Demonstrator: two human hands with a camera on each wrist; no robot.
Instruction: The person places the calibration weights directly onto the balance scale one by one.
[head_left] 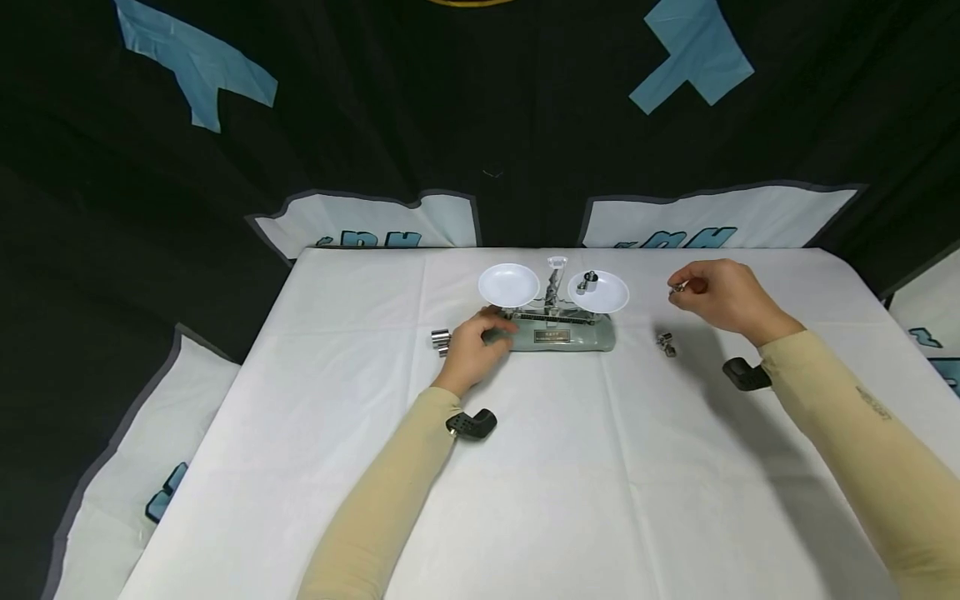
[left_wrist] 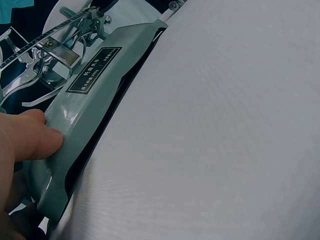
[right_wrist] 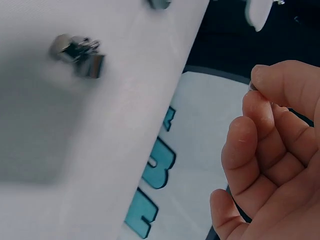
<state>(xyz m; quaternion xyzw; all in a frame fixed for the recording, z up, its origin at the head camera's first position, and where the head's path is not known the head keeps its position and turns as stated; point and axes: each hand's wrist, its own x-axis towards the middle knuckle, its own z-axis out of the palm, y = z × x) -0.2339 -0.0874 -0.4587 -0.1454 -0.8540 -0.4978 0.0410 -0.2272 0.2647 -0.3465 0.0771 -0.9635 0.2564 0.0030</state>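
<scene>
Backdrop: black cloth point(head_left: 450, 125) with pale blue patches point(head_left: 697, 58) hangs behind a white-covered table point(head_left: 525, 500).
Scale: green balance scale point(head_left: 581, 336) near the table's back edge, its long base running left to right.
Dishes: white left dish point(head_left: 508, 286); right dish point(head_left: 613, 295) bearing small metal weights point(head_left: 591, 280).
Left hand: the left hand point(head_left: 474, 348) grips the base's left end; shiny metal cylinders point(head_left: 440, 337) lie just beside it, on its left.
Right hand: the right hand point(head_left: 727, 296) is raised, fingers narrow, pinching a small metal piece point(head_left: 677, 288) whose shape is mostly hidden.
Piece to dish: the right dish lies left of the pinching fingers, across a gap; the right hand is nearer to it than the left.
Loose weights: small metal lumps point(head_left: 666, 343) lie on the table, on the near side of the right hand.
</scene>
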